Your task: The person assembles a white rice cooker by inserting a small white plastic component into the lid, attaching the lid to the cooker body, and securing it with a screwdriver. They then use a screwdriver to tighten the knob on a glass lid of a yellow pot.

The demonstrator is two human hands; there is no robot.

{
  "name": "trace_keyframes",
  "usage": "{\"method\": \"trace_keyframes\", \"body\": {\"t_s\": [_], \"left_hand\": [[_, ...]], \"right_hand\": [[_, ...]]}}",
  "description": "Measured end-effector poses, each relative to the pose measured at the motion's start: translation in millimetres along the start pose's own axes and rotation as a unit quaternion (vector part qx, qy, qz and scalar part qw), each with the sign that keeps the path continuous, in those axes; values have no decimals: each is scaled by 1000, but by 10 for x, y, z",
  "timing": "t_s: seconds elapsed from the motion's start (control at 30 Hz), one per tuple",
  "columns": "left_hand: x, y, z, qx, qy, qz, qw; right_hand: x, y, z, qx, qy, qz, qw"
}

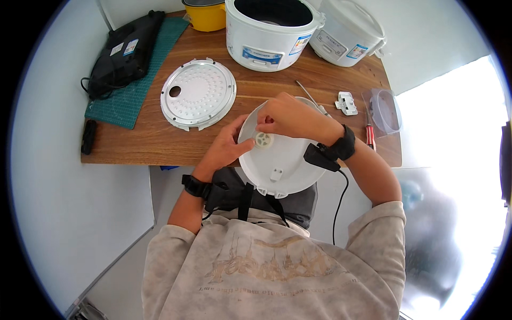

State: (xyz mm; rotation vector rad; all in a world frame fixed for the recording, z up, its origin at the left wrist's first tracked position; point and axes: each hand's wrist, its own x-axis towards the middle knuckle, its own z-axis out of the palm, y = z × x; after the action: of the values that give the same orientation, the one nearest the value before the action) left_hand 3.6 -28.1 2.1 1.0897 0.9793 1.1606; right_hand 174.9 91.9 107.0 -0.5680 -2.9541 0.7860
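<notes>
A round white rice cooker lid point(293, 165) lies inside up across the table's front edge, partly above my lap. My left hand point(226, 146) grips its left rim, the thumb reaching inside beside a small round cream vent piece point(263, 140) with a spoked middle. Over the lid's far part, my right hand point(290, 116) is closed, fingertips bent down just above the vent piece. Whatever those fingers may hold is hidden. Left of the lid rests a round silver inner cover plate point(200, 93) with dimples and one dark hole.
Behind stand an open white rice cooker point(266, 45), another white cooker point(344, 34) and a yellow pot point(205, 17). A black case point(125, 56) sits on a green mat point(120, 109). At right are a white plastic bracket point(346, 103), a red-handled screwdriver point(370, 136) and a clear container point(385, 112).
</notes>
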Motion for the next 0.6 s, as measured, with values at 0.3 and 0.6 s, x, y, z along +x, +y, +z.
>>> {"method": "trace_keyframes", "body": {"t_s": [0.3,0.6], "left_hand": [[12,-76,-12,50,5,46,998],[18,-19,3,36,6,27,999]], "right_hand": [[41,-16,93,-42,1,-23,999],[1,0,175,-39,52,-30,997]]}}
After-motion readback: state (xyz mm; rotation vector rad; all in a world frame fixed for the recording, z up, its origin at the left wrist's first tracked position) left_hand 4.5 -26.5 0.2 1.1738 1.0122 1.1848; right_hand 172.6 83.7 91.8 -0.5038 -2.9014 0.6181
